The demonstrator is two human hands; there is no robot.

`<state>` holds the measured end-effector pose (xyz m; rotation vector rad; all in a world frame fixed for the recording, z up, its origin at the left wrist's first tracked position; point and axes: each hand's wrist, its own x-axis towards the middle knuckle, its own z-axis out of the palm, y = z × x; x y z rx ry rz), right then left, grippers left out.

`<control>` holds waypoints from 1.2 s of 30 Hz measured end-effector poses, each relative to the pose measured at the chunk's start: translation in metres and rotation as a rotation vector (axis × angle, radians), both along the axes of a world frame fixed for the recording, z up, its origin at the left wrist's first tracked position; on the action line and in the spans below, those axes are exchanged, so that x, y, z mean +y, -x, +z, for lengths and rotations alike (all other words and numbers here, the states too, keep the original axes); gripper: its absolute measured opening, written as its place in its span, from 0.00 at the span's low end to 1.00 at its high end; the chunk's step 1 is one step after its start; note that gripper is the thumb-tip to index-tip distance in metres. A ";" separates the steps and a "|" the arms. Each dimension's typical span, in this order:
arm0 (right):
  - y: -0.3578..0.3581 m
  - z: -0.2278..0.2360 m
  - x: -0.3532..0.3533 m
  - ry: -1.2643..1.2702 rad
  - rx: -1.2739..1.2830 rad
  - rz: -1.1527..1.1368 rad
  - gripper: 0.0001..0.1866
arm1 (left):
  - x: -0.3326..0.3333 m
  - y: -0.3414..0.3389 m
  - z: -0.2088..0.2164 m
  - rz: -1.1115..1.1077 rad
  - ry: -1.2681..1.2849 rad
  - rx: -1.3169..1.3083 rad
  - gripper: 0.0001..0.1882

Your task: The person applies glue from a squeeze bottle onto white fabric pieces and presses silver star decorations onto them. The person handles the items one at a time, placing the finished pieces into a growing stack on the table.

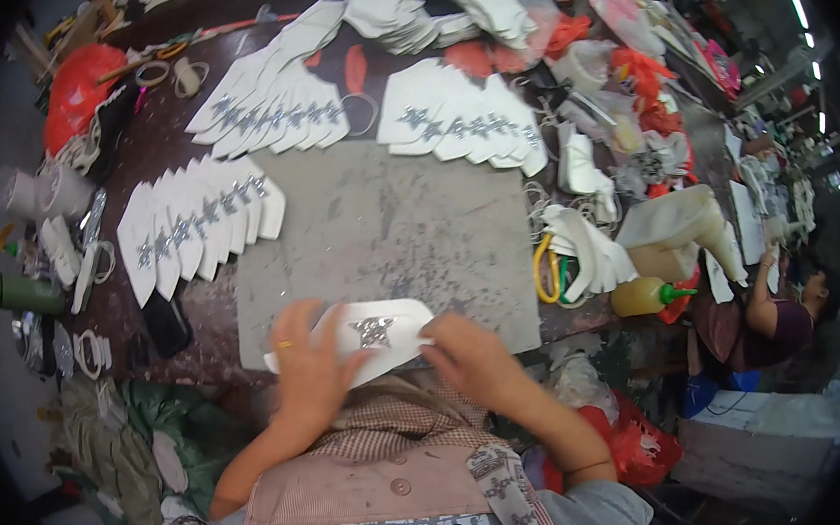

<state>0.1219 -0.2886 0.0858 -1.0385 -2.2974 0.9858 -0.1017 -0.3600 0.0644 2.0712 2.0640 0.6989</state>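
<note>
Above my lap, at the near edge of a grey work mat (394,211), I hold a white cut piece (397,328) with a silver glitter star on it. It looks like a shoe part. My left hand (314,358) grips its left side, thumb over the face and fingers along the upper edge; a ring shows on one finger. The right end is pinched between the thumb and fingers of my right hand (467,355). Similar star pieces lie overlapped in a left row (202,216), a far-left row (279,113) and a far-right row (466,118).
White pieces (386,8) are stacked at the back. On the right stand a yellow bottle (639,297) with a green tip and a pale shoe last (679,229). A dark phone-like object (166,326) and a green cylinder (28,292) lie left. Another person (791,307) sits far right.
</note>
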 end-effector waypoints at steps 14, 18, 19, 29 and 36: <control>-0.118 -0.042 0.094 -0.581 -0.410 -0.829 0.16 | -0.063 0.163 0.043 0.601 -0.096 0.367 0.43; -0.118 -0.055 0.101 -0.611 -0.423 -0.867 0.15 | 0.025 0.108 0.084 0.210 -0.262 -0.111 0.29; -0.115 -0.053 0.101 -0.616 -0.407 -0.871 0.13 | 0.066 0.095 0.086 0.036 -0.237 -0.067 0.27; -0.043 -0.006 0.030 0.485 0.549 -0.613 0.06 | 0.402 -0.014 -0.018 -0.743 0.385 0.251 0.35; -0.020 -0.058 0.028 0.361 0.668 -0.730 0.06 | 0.406 0.015 -0.018 -0.711 0.207 0.406 0.25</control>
